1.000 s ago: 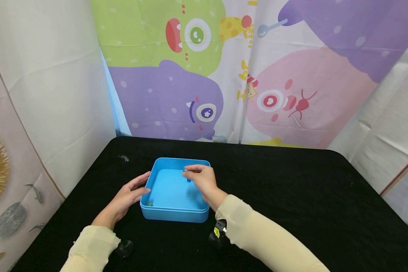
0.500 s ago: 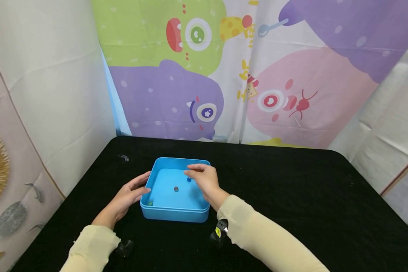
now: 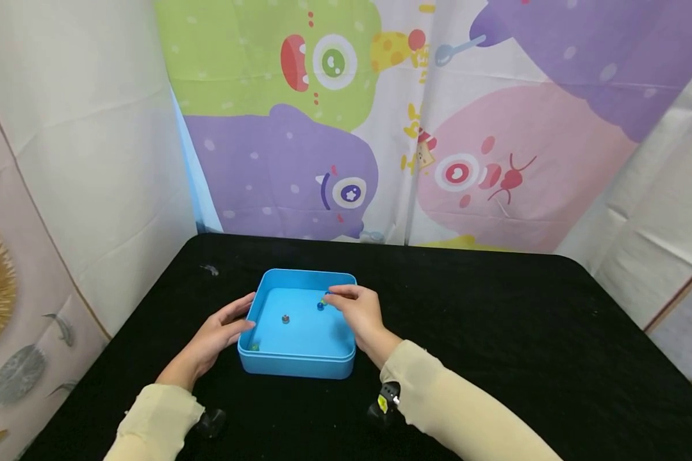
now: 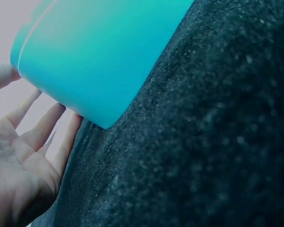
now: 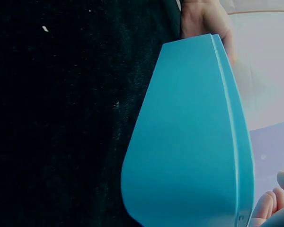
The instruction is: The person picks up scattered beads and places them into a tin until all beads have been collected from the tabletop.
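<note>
On the black-covered table stands a shallow blue box (image 3: 296, 366), its top uncovered. My left hand (image 3: 216, 336) rests against the box's left side, fingers extended; the left wrist view shows the fingertips (image 4: 57, 111) touching its wall. Over the right part of the box, my right hand (image 3: 360, 314) pinches a small marble (image 3: 324, 299) between thumb and fingers, mostly covered by them. Just below it on the box floor lies a blue marble (image 3: 320, 307). A brownish marble (image 3: 285, 319) sits near the middle, and a green one (image 3: 255, 347) is in the near left corner.
The black cloth (image 3: 496, 333) extends around the box. A small pale mark (image 3: 210, 269) shows on it at the far left. Behind the table hangs a cartoon-printed curtain (image 3: 300, 166), with pale fabric at both sides.
A brownish marble has come out of my right hand and rolled left across the box floor. The right hand has shifted slightly right and now pinches another marble. My left hand stays in place.
</note>
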`<control>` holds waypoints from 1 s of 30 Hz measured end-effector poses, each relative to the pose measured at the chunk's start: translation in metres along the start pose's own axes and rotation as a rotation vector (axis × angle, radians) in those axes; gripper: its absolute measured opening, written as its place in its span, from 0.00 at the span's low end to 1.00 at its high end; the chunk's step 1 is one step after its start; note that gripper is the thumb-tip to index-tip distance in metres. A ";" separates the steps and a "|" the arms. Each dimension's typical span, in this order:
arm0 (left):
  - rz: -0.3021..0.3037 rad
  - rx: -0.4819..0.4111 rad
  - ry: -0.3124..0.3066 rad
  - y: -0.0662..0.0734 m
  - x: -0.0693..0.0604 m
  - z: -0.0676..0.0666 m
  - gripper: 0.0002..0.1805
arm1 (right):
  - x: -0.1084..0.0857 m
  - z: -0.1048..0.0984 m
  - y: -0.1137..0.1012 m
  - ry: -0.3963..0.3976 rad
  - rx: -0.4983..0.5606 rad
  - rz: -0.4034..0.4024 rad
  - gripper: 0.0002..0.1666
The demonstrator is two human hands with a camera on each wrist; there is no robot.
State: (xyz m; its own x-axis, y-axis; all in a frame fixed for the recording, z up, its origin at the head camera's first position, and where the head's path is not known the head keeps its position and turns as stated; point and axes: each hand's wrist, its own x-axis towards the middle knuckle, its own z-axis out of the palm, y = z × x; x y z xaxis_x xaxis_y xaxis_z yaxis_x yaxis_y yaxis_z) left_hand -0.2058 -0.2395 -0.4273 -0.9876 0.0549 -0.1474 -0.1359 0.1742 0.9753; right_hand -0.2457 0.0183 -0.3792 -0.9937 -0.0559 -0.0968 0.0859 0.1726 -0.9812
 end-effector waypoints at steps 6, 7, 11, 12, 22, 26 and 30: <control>0.002 0.001 -0.006 0.000 0.001 0.001 0.35 | -0.003 -0.012 0.009 0.009 0.016 0.013 0.15; 0.002 0.000 -0.004 0.000 0.001 0.001 0.35 | -0.002 -0.015 0.010 0.009 0.024 0.017 0.15; 0.004 0.004 -0.003 0.001 0.001 0.001 0.36 | -0.002 -0.024 0.019 0.016 0.066 0.019 0.15; 0.003 0.004 -0.003 0.001 0.001 0.001 0.36 | -0.002 -0.026 0.021 0.019 0.070 0.018 0.15; 0.003 0.004 -0.003 0.000 0.000 0.001 0.36 | 0.000 -0.041 0.037 0.074 0.074 0.044 0.12; -0.001 0.006 -0.007 0.000 -0.001 0.000 0.36 | -0.002 -0.046 0.041 0.079 0.082 0.055 0.14; -0.006 -0.003 -0.012 0.001 -0.001 0.000 0.36 | -0.003 -0.052 0.044 0.081 0.105 0.071 0.17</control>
State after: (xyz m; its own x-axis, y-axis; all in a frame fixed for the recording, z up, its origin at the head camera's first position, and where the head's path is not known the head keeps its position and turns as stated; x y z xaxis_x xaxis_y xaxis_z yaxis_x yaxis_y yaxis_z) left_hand -0.2048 -0.2393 -0.4260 -0.9857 0.0653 -0.1556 -0.1425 0.1719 0.9748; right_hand -0.2428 0.0777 -0.4133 -0.9871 0.0326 -0.1568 0.1587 0.0693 -0.9849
